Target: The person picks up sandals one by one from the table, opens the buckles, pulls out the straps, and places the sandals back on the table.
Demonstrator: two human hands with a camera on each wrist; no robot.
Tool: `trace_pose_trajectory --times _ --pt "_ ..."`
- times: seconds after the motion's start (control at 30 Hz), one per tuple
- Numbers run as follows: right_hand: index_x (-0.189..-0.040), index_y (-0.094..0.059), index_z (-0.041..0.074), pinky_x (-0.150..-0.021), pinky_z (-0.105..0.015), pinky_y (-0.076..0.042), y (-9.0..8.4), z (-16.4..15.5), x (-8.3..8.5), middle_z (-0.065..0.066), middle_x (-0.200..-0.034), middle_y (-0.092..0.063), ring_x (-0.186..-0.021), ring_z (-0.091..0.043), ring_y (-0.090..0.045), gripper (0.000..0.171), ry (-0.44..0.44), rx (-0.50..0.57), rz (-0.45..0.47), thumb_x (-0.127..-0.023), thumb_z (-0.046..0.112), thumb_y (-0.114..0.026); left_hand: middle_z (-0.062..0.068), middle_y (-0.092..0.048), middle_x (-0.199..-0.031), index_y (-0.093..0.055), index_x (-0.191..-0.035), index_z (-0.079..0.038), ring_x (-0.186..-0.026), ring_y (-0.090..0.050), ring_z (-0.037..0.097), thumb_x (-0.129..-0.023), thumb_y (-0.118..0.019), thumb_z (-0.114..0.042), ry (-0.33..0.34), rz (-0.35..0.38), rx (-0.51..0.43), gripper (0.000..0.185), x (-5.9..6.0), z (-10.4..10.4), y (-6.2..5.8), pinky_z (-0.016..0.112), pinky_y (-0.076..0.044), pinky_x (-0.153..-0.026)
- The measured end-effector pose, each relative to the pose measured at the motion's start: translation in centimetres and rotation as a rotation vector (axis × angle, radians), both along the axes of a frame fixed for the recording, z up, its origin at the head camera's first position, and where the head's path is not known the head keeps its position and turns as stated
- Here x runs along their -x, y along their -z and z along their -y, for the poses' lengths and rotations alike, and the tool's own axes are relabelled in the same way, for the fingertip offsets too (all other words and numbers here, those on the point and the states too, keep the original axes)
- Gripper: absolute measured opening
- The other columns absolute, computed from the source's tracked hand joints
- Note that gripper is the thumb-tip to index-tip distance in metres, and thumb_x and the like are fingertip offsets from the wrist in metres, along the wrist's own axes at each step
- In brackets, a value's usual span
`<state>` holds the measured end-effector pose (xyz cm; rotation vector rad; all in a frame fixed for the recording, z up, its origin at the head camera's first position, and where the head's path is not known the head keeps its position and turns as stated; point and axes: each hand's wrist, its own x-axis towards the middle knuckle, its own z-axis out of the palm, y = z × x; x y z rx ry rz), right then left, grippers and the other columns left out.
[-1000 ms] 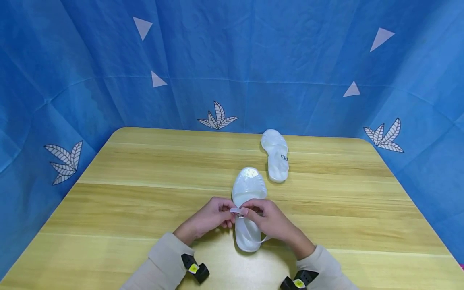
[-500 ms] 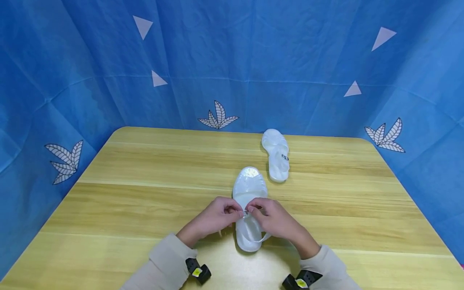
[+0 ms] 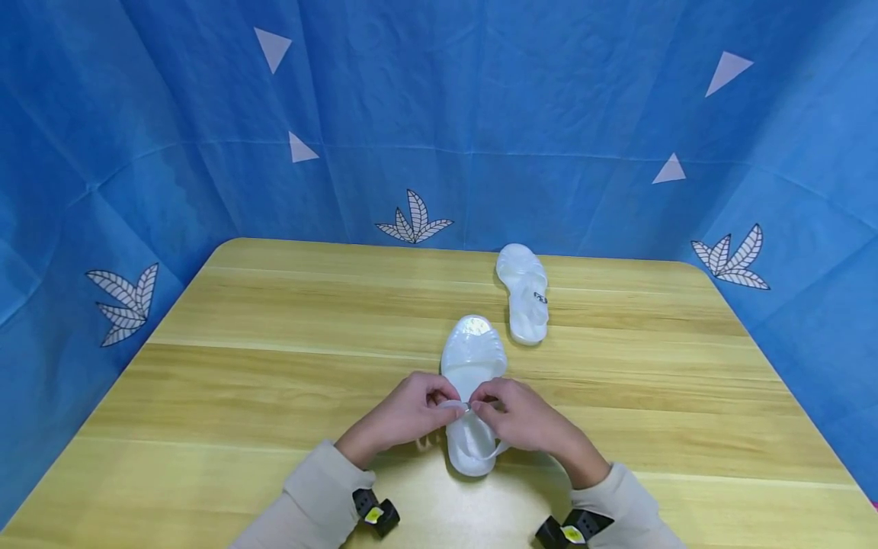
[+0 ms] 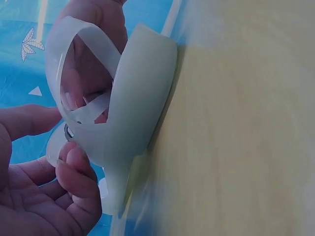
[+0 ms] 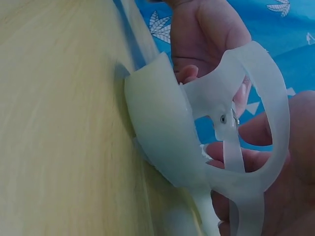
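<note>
A translucent white sandal (image 3: 472, 352) lies toe-away on the wooden table (image 3: 274, 366), just in front of me. Over its middle, my left hand (image 3: 417, 412) and right hand (image 3: 516, 415) meet and pinch the thin ankle strap (image 3: 461, 406) at its small metal buckle. In the left wrist view the strap (image 4: 83, 37) loops above the heel (image 4: 140, 98), with my left fingers (image 4: 74, 172) beside the buckle (image 4: 67, 132). The right wrist view shows the strap loop (image 5: 268, 73), the buckle (image 5: 227, 118) and my right fingers (image 5: 295, 162) behind it.
A second matching sandal (image 3: 524, 301) lies farther back, right of centre. Blue cloth with white leaf and triangle prints (image 3: 411, 114) walls the table on three sides. Black wrist-camera mounts (image 3: 373, 512) sit on my beige sleeves.
My two hands have drawn closer together over the buckle and shifted slightly away from me. Neither sandal has moved.
</note>
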<state>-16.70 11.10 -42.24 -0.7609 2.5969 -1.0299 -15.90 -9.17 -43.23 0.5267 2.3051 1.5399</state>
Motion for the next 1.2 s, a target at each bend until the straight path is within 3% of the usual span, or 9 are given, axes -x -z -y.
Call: trace_pose_trajectory --times 0.3,0.43,0.83,1.2 --pt "-0.094 -0.062 0.013 -0.082 -0.037 -0.051 0.12 0.12 -0.09 -0.003 -0.099 -0.067 -0.099 -0.020 -0.061 0.010 0.003 0.076 0.020 -0.094 0.018 -0.053 0.002 -0.054 -0.075 -0.064 -0.093 -0.001 -0.058 -0.047 0.009 -0.086 -0.066 -0.015 -0.017 -0.010 0.001 0.016 -0.19 -0.23 -0.30 0.019 -0.041 -0.049" --pt "-0.094 -0.062 0.012 -0.083 -0.037 -0.051 0.25 0.25 -0.08 -0.001 -0.097 -0.066 -0.098 -0.019 -0.061 0.009 0.015 0.108 0.013 -0.094 0.018 -0.054 0.002 -0.055 -0.078 -0.062 -0.090 -0.003 -0.062 -0.049 0.010 -0.086 -0.066 -0.018 -0.028 -0.018 0.011 0.015 -0.17 -0.23 -0.22 0.021 -0.043 -0.053" --pt "-0.087 -0.061 0.013 -0.066 -0.024 -0.045 0.41 0.55 -0.15 0.004 -0.080 -0.058 -0.075 -0.011 -0.052 0.003 0.065 0.139 -0.048 -0.088 0.016 -0.060 0.005 -0.058 -0.086 -0.060 -0.086 -0.003 -0.064 -0.053 0.010 -0.084 -0.067 -0.017 -0.056 -0.045 -0.002 0.015 -0.27 -0.58 -0.09 0.024 -0.046 -0.056" --pt "-0.084 -0.059 0.011 -0.054 -0.021 -0.039 0.53 0.65 -0.19 0.003 -0.073 -0.052 -0.065 -0.009 -0.045 0.004 0.085 0.164 -0.034 -0.086 0.012 -0.062 0.003 -0.057 -0.083 -0.061 -0.085 -0.005 -0.065 -0.051 0.012 -0.085 -0.068 -0.021 -0.066 -0.060 0.016 0.017 -0.20 -0.44 -0.06 0.023 -0.044 -0.056"
